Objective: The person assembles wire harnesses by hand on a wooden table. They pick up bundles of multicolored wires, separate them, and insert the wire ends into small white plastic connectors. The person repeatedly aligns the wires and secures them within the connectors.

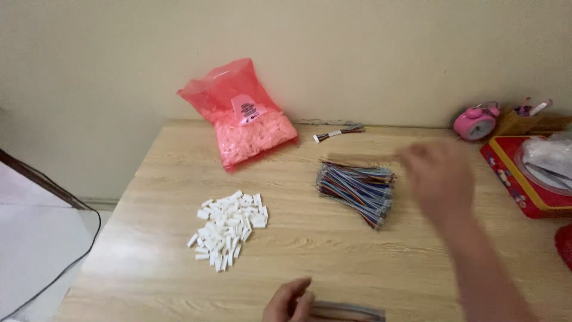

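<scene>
While your left hand (290,303) pinches a wire bundle (348,310), your right hand (438,176) – blurred, fingers loosely spread – hovers beside the wire pile (356,186).

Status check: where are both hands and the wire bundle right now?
Right hand blurred, open, over the wire pile. Left hand at the near edge, gripping a small wire bundle. White connector pile untouched, nothing in between.

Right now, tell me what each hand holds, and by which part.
The left hand grips a thin bundle of multicoloured wires at its left end. The blurred right hand holds nothing, hovering beside the big pile of coloured wire leads.
</scene>
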